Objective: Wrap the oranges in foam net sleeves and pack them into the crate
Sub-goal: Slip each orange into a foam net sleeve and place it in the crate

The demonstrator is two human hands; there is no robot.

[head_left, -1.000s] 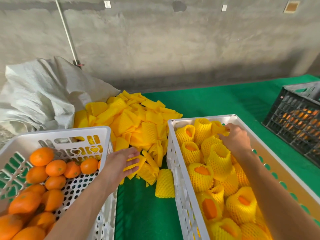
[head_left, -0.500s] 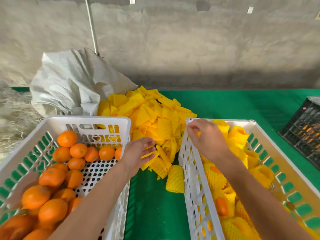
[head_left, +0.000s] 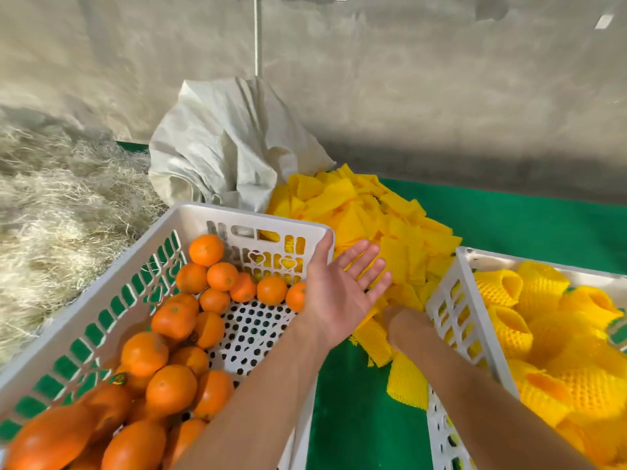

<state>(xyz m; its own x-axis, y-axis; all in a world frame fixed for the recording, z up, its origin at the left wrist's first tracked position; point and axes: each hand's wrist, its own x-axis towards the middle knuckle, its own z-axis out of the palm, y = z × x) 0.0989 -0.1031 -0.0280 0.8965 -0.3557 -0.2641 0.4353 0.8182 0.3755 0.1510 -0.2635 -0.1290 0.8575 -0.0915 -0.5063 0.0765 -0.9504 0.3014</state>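
We see our left hand (head_left: 342, 293) spread flat, palm up, fingers straight, holding nothing, above the right wall of the white basket (head_left: 190, 218) of bare oranges (head_left: 171, 385). Our right hand (head_left: 402, 322) reaches into the pile of yellow foam sleeves (head_left: 366, 212) between the two baskets; its fingers are buried under the left hand, so we cannot tell its grip. One sleeve (head_left: 407, 385) lies apart on the green mat (head_left: 509, 225). Wrapped oranges (head_left: 509, 330) fill the crate (head_left: 451, 293) at right. A white sack (head_left: 220, 147) slumps behind, straw (head_left: 57, 205) beside it.
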